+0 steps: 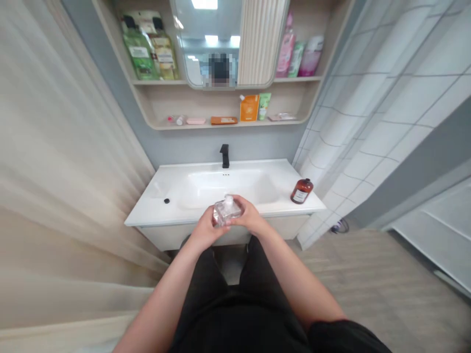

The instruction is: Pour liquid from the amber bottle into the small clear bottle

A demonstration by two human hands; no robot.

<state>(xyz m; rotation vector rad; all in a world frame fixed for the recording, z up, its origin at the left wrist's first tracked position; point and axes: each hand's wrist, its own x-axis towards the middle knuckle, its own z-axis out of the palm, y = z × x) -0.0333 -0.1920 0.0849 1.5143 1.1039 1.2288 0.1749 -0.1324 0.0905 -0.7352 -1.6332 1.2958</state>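
Between both hands, in front of the sink's near edge, is a clear square bottle (226, 211) with a small white top. My left hand (206, 226) grips its left side, fingers curled around the edge. On the opposite side my right hand (250, 215) holds it, with the thumb along the near face. The brown bottle (301, 191) with a white label stands on the right end of the white countertop (154, 215), its neck dark and short. A small round black cap (167, 201) lies on the counter's left part.
Behind the hands lies the white basin (257, 189) with a black faucet (224, 156). A wall cabinet with a mirror (257, 39) holds bottles, tubes and an orange pouch (249, 108). Curtains hang left (73, 171) and right (349, 137).
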